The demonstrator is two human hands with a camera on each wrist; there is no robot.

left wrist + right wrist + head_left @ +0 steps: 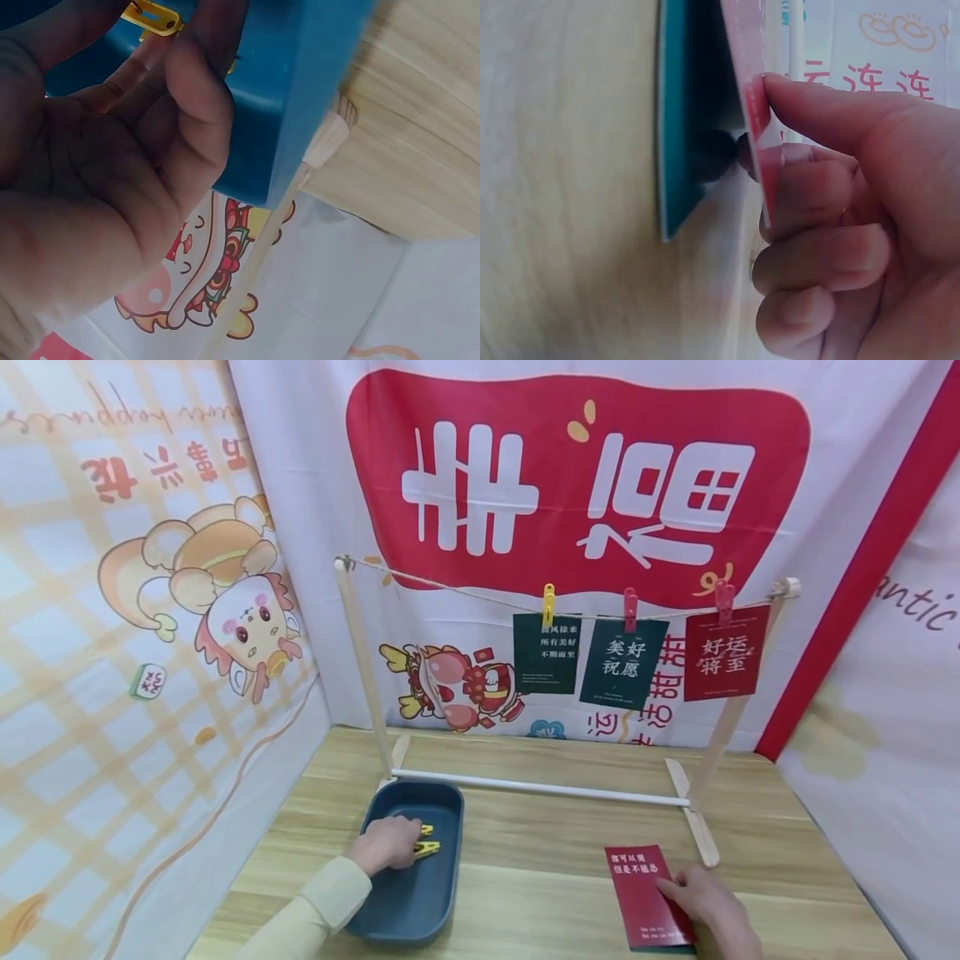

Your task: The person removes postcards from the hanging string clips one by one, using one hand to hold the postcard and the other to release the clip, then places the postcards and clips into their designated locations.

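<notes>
Left hand inside blue tray; right hand on red card.
I have the left hand angled down, fingers at the yellow clips in the tray; I cannot tell whether they grip one. Well apart, the right hand pinches the red card's edge between thumb and finger, above a green card on the desk.

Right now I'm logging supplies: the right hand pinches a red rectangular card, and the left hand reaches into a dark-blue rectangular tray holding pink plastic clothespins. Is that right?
Not quite: the plastic clothespins in the dark-blue tray are yellow, not pink, as the head view shows. The rest holds.
</notes>
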